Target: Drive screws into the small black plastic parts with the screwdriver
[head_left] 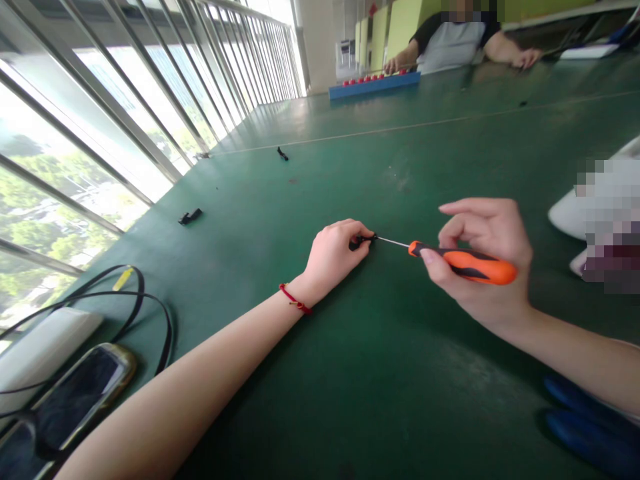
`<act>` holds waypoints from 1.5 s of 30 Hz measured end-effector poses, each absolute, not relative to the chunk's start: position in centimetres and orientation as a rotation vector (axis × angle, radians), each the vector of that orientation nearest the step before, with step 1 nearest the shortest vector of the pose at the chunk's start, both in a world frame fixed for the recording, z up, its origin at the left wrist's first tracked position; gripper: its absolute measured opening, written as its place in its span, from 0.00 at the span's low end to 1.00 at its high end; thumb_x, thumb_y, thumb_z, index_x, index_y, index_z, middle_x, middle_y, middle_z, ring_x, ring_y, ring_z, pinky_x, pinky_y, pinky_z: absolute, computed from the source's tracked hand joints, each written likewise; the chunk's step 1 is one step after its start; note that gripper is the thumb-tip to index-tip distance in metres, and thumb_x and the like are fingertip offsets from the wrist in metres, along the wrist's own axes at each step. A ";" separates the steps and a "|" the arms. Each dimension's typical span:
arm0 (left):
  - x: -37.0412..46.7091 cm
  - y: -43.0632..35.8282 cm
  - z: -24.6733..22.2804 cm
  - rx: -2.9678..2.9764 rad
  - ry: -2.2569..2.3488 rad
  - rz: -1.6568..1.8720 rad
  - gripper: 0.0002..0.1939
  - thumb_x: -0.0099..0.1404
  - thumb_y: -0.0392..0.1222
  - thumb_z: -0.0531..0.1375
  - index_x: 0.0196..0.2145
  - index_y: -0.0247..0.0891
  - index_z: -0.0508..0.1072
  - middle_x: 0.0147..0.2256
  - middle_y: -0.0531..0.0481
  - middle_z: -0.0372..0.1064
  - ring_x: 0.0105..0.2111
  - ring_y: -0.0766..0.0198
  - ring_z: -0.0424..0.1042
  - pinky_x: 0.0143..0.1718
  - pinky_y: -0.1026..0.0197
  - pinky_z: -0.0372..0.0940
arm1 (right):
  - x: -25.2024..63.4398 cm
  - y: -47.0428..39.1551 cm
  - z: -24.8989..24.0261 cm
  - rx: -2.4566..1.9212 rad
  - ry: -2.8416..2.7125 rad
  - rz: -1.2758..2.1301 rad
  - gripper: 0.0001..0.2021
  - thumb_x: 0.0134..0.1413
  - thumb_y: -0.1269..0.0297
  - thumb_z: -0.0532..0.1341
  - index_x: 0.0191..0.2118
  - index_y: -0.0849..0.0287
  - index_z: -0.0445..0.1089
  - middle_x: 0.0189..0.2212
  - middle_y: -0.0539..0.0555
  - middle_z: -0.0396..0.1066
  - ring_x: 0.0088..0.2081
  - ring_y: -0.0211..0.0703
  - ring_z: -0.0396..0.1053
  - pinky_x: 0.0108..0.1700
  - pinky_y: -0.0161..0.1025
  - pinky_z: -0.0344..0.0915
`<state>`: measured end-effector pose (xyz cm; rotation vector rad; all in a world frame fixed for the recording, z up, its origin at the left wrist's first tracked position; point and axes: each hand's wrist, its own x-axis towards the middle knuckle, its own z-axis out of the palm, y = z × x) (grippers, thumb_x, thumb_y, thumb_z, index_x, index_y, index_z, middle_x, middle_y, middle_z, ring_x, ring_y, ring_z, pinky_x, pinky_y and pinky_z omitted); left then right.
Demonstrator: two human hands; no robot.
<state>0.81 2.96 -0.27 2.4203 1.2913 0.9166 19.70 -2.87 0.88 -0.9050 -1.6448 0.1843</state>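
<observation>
In my right hand lies a screwdriver with an orange and black handle. The index finger is lifted off it and the thumb rests along the handle. Its thin metal shaft points left, and the tip meets a small black part. My left hand, with a red cord bracelet at the wrist, pinches that part close to the green tabletop. The fingers cover much of the part, so its exact kind is hidden.
Two small black pieces lie to the left. A phone, a white box and a black cable sit front left. Metal railings line the left edge. Across the table, a person sits behind a blue rack.
</observation>
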 end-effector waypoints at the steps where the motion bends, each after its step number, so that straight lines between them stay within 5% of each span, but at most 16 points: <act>1: 0.8 3.0 -0.3 2.420 1.293 0.917 0.08 0.58 0.34 0.57 0.34 0.38 0.75 0.34 0.52 0.75 0.32 0.67 0.71 0.34 0.65 0.65 | 19.7 -3.1 0.9 -0.942 -1.682 0.169 0.16 0.44 0.71 0.65 0.41 0.52 0.66 0.20 0.44 0.61 0.21 0.35 0.61 0.25 0.38 0.60; 6: 0.8 3.0 -0.3 2.424 1.300 0.921 0.08 0.58 0.35 0.57 0.34 0.38 0.75 0.34 0.53 0.75 0.32 0.67 0.71 0.34 0.65 0.65 | 19.5 -3.6 1.1 -0.987 -1.768 0.120 0.05 0.48 0.70 0.63 0.32 0.53 0.68 0.20 0.45 0.66 0.21 0.36 0.65 0.28 0.39 0.62; 11: 0.8 3.0 -0.4 2.421 1.296 0.918 0.08 0.59 0.35 0.57 0.34 0.38 0.75 0.33 0.53 0.74 0.31 0.67 0.70 0.34 0.65 0.65 | 19.6 -2.8 0.9 -0.827 -1.602 0.088 0.21 0.41 0.75 0.65 0.44 0.52 0.66 0.33 0.51 0.64 0.29 0.38 0.66 0.31 0.40 0.66; 14: 0.8 3.0 -0.3 2.421 1.289 0.919 0.08 0.58 0.35 0.57 0.34 0.38 0.75 0.34 0.52 0.74 0.32 0.67 0.71 0.34 0.65 0.65 | 19.7 -2.6 0.8 -0.806 -1.594 0.190 0.26 0.39 0.74 0.66 0.48 0.52 0.63 0.33 0.51 0.62 0.29 0.39 0.64 0.29 0.39 0.65; 21: 0.9 3.0 -0.2 2.419 1.299 0.924 0.07 0.58 0.34 0.57 0.34 0.38 0.75 0.34 0.52 0.75 0.32 0.67 0.71 0.34 0.65 0.66 | 19.6 -3.7 1.3 -1.009 -1.769 0.083 0.04 0.49 0.69 0.62 0.32 0.53 0.67 0.18 0.44 0.65 0.20 0.36 0.64 0.29 0.40 0.61; 28: 0.8 3.0 -0.3 2.430 1.299 0.912 0.08 0.58 0.35 0.57 0.34 0.38 0.75 0.34 0.52 0.74 0.32 0.66 0.71 0.34 0.65 0.65 | 19.6 -2.7 0.8 -0.841 -1.580 0.150 0.22 0.41 0.73 0.65 0.45 0.50 0.64 0.36 0.53 0.65 0.32 0.42 0.67 0.32 0.41 0.67; 30: 0.8 3.0 -0.3 2.431 1.294 0.914 0.07 0.58 0.34 0.57 0.34 0.38 0.75 0.34 0.52 0.75 0.32 0.66 0.71 0.34 0.65 0.65 | 19.7 -2.5 0.7 -0.826 -1.580 0.197 0.25 0.40 0.72 0.66 0.48 0.50 0.62 0.35 0.52 0.64 0.31 0.42 0.66 0.31 0.41 0.67; 35: 0.8 2.9 -0.3 2.427 1.291 0.921 0.08 0.58 0.34 0.57 0.34 0.38 0.75 0.34 0.52 0.75 0.32 0.66 0.71 0.35 0.65 0.66 | 19.7 -3.4 1.0 -1.025 -1.731 0.150 0.08 0.48 0.67 0.63 0.36 0.53 0.67 0.18 0.45 0.63 0.20 0.36 0.63 0.26 0.38 0.61; 38: 0.8 2.9 -0.3 2.424 1.292 0.922 0.08 0.58 0.35 0.57 0.34 0.38 0.75 0.34 0.53 0.75 0.32 0.66 0.71 0.36 0.64 0.66 | 19.6 -3.8 1.1 -1.039 -1.784 0.168 0.03 0.49 0.68 0.62 0.32 0.54 0.67 0.17 0.44 0.65 0.19 0.35 0.64 0.27 0.38 0.61; 45: 0.8 2.9 -0.2 2.429 1.306 0.897 0.08 0.58 0.34 0.57 0.34 0.38 0.75 0.34 0.52 0.74 0.32 0.66 0.71 0.35 0.65 0.66 | 19.6 -2.8 0.8 -0.852 -1.604 0.097 0.22 0.41 0.72 0.65 0.45 0.53 0.64 0.34 0.51 0.64 0.31 0.40 0.67 0.32 0.40 0.67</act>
